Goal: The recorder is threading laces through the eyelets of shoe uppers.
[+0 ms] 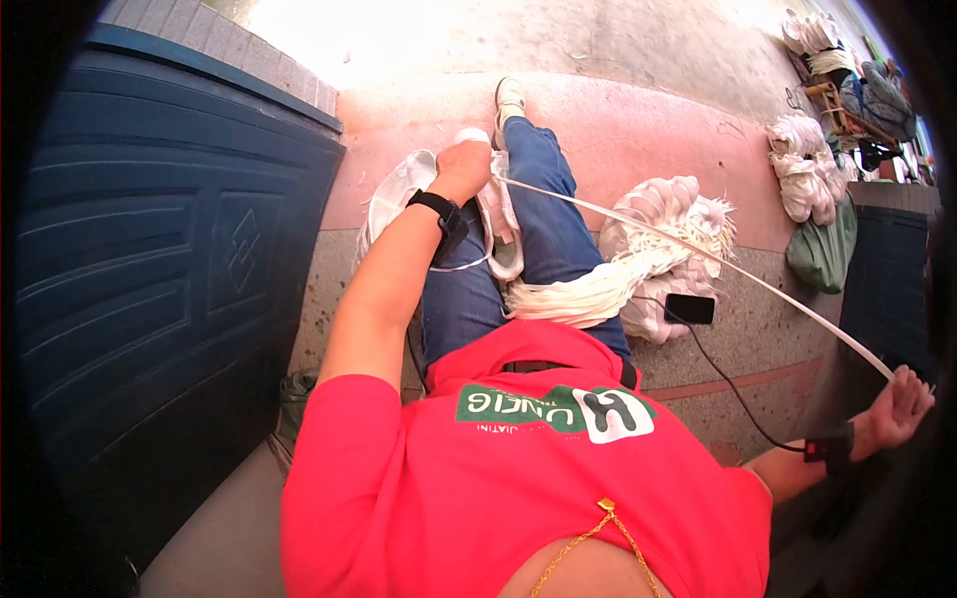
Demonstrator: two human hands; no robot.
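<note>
My left hand is closed over a white oval frame wound with white strips, held over my left knee. A long white strip runs taut from that hand across to my right hand, stretched far out to the right, which pinches the strip's end between its fingers. A bundle of loose white strips lies across my right thigh. Both wrists wear black bands. I sit with my legs in blue jeans stretched forward.
A dark blue panelled door stands close on the left. A pile of white strip bundles and a black phone with a cable lie on the floor to my right. More white bundles and a green bag sit further right.
</note>
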